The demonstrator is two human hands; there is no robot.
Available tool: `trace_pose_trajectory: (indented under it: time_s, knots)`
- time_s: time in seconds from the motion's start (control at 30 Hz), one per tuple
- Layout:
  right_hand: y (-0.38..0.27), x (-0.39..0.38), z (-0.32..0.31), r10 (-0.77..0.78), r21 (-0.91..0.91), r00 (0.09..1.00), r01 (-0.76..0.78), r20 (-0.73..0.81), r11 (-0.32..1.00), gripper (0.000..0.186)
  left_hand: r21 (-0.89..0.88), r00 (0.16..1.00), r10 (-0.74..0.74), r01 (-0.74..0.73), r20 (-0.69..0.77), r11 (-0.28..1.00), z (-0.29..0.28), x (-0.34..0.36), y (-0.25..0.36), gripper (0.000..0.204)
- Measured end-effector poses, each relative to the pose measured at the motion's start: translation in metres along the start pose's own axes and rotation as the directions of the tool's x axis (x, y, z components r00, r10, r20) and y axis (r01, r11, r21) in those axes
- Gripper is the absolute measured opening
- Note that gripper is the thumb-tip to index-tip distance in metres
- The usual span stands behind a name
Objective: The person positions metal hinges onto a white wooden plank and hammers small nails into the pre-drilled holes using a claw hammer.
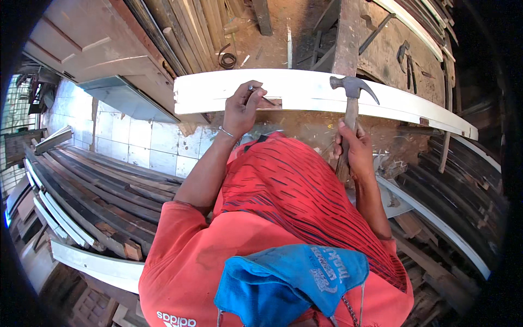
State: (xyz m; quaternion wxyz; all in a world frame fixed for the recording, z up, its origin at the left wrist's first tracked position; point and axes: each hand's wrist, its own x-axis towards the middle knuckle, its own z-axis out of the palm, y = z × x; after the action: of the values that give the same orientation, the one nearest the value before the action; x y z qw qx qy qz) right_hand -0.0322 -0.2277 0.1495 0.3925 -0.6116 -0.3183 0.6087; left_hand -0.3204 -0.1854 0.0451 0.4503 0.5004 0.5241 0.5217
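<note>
Across the front of me lies a long white-painted board (310, 90) with a bare, brownish cut-out (277, 102) in its near edge. My left hand (242, 109) is closed around a thin metal rod (268, 101), its round end showing above the fingers and its other end slanting towards the cut-out. Whether the tip touches the wood, I cannot tell. In my right hand (357, 147) is a claw hammer (353, 90), gripped by its wooden handle. The hammer's head is over the board, to the right of the cut-out, with the claw pointing right.
Pincers (403, 54) lie on a wooden bench (381, 57) at the far right. A coiled dark strip (227, 60) rests on the floor beyond the board. Stacked timber (103, 191) fills the left side, below a panelled door (98, 38). More dark planks (452, 180) lie at the right.
</note>
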Motion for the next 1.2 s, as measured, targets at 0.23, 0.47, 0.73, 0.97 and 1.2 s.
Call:
trace_pose_trajectory:
  time_s: [0.23, 0.47, 0.73, 0.97, 1.2]
  knots:
    - [-0.003, -0.002, 0.002, -0.042, -0.116, 0.995, 0.052, 0.087, 0.992, 0.027, -0.002, 0.997, 0.074, -0.073, 0.008, 0.997, -0.005, -0.003, -0.006, 0.021]
    - [-0.007, -0.005, 0.002, -0.052, -0.164, 0.992, 0.071, 0.119, 0.984, 0.021, 0.078, 0.996, 0.090, -0.091, 0.008, 0.993, -0.002, -0.006, 0.000, 0.020]
    - [-0.017, -0.010, 0.000, -0.012, -0.277, 0.976, 0.073, 0.217, 0.958, 0.025, 0.224, 0.991, 0.058, -0.084, 0.121, 0.971, 0.000, -0.005, 0.011, 0.020]
    - [-0.082, -0.027, 0.039, -0.127, -0.426, 0.905, 0.310, 0.406, 0.850, 0.040, 0.200, 0.961, 0.214, -0.248, 0.175, 0.948, 0.000, 0.000, 0.004, 0.018]
    - [-0.112, -0.027, 0.080, -0.013, -0.799, 0.808, 0.585, 0.590, 0.138, 0.049, 0.138, 0.960, 0.183, -0.214, 0.211, 0.967, 0.001, 0.002, 0.008, 0.018]
